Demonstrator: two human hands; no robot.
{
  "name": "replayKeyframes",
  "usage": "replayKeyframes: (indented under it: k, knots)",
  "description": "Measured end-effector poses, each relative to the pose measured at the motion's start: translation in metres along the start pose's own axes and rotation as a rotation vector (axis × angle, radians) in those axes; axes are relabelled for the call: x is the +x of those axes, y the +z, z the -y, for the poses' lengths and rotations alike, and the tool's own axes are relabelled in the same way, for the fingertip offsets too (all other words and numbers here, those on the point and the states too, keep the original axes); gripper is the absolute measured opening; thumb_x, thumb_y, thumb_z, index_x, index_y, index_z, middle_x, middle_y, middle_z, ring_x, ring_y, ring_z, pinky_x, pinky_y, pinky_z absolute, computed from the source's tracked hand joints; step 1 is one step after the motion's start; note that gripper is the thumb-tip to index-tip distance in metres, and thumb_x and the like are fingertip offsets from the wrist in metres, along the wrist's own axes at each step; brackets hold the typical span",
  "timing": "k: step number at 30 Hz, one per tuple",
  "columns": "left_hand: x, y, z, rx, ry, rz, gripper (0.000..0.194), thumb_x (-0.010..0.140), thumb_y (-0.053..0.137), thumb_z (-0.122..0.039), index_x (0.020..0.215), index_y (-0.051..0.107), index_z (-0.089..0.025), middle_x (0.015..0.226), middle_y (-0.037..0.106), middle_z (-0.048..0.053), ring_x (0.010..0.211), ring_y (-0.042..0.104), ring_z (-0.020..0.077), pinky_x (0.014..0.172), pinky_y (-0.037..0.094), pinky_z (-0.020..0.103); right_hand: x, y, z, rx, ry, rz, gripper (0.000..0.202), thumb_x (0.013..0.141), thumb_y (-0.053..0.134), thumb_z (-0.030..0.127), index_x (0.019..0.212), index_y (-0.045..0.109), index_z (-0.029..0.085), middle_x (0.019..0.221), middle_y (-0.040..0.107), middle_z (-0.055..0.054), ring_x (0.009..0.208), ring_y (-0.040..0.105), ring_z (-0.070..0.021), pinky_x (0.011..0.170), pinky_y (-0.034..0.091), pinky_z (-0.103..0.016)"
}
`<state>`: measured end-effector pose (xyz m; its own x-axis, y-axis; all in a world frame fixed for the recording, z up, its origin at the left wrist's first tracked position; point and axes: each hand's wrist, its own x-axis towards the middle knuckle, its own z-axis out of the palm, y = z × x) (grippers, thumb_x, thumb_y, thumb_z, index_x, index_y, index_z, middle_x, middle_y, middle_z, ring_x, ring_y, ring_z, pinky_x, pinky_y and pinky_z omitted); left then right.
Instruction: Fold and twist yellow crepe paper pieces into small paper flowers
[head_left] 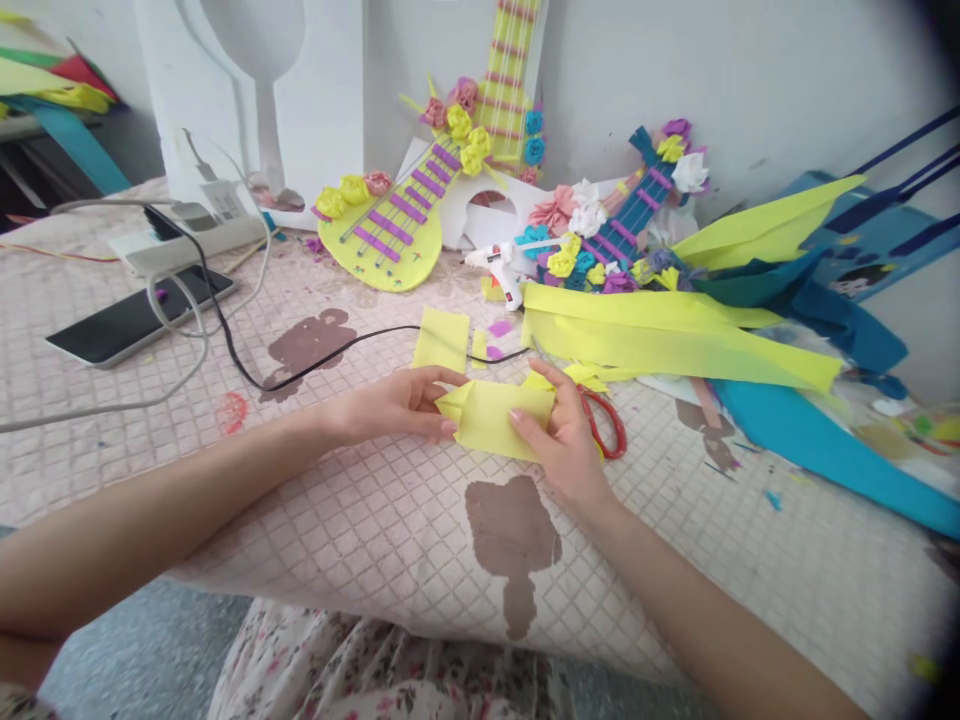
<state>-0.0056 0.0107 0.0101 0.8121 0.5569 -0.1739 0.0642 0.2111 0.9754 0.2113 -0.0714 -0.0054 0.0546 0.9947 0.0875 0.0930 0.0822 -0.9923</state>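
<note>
A small yellow paper piece [495,418] is held between both hands above the patterned tablecloth [360,510]. At its left end, where the paper is folded to a point, my left hand [409,402] pinches it between thumb and fingers. My right hand [566,440] grips the other end, thumb on top and fingers behind. Red-handled scissors [606,422] lie just right of my right hand, their blades hidden. Behind the hands lies a flat yellow paper square [441,340], with small yellow and purple scraps beside it.
A white glue gun [499,272] rests behind the hands, near long yellow strips [675,335]. Decorated paper guitars [397,225] stand at the back. A phone [142,315], a power strip [195,240] and cables are at left, a blue sheet [832,450] at right.
</note>
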Motion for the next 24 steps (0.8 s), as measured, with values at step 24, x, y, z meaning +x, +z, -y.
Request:
replayKeyframes:
  k: [24]
  knots:
    - [0.004, -0.008, 0.006, 0.014, 0.122, -0.296, 0.043, 0.085, 0.06, -0.026, 0.123, 0.04, -0.024, 0.096, 0.057, 0.002, 0.078, 0.062, 0.0114, 0.073, 0.054, 0.029, -0.007, -0.008, 0.002, -0.32, -0.168, 0.312, 0.035, 0.078, 0.046, 0.007, 0.107, 0.055, 0.025, 0.098, 0.06, -0.003, 0.072, 0.057, -0.0144, 0.064, 0.049, -0.03]
